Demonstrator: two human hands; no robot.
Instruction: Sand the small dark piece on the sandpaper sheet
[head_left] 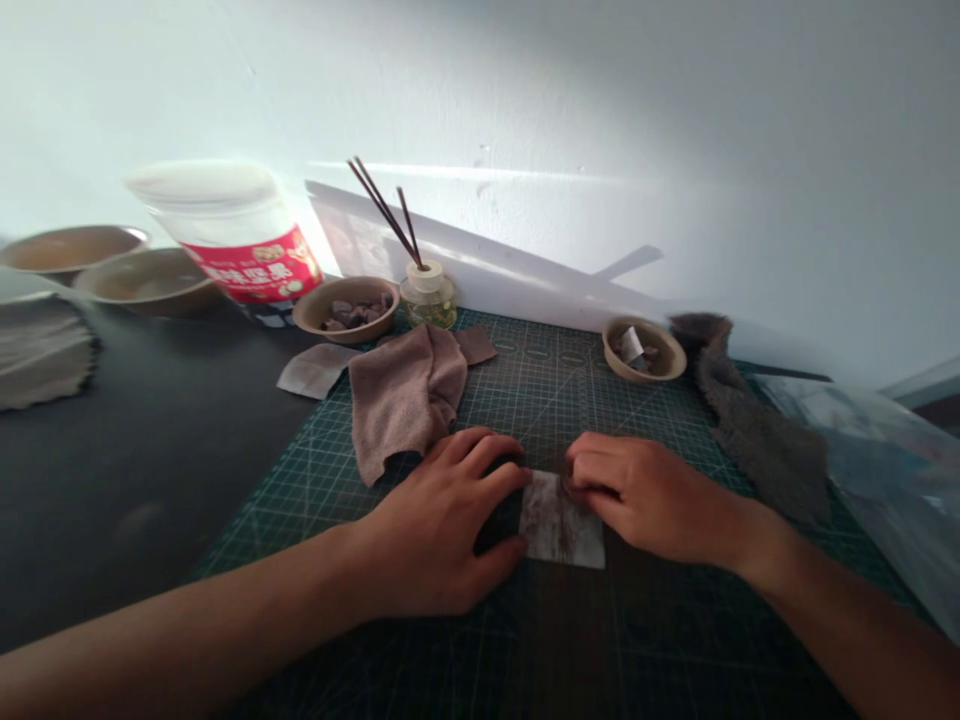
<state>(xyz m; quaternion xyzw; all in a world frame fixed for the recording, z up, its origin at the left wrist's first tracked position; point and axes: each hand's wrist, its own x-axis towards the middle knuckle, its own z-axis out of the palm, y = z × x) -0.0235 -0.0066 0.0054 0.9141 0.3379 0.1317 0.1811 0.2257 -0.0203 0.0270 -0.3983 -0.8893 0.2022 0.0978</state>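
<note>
A small whitish square sheet (562, 530), smeared with dark brown streaks, lies flat on the green cutting mat (517, 385). My left hand (450, 525) rests at its left edge, fingers apart and bent slightly, with the thumb and index fingertip touching the sheet. At the sheet's upper right corner, my right hand (637, 490) is closed, fingertips pressed together and pointing down. A sliver of something small and brownish shows under those fingers, mostly hidden. Just beyond my left hand is a crumpled brownish-pink cloth (409, 390).
A bowl of small stones (349, 310), a reed diffuser (427, 295) and a plastic tub (240, 240) stand by the wall. Another small bowl (643, 350) sits at the right, beside a dark grey cloth (757, 430). Two bowls (146, 280) (75, 250) are far left.
</note>
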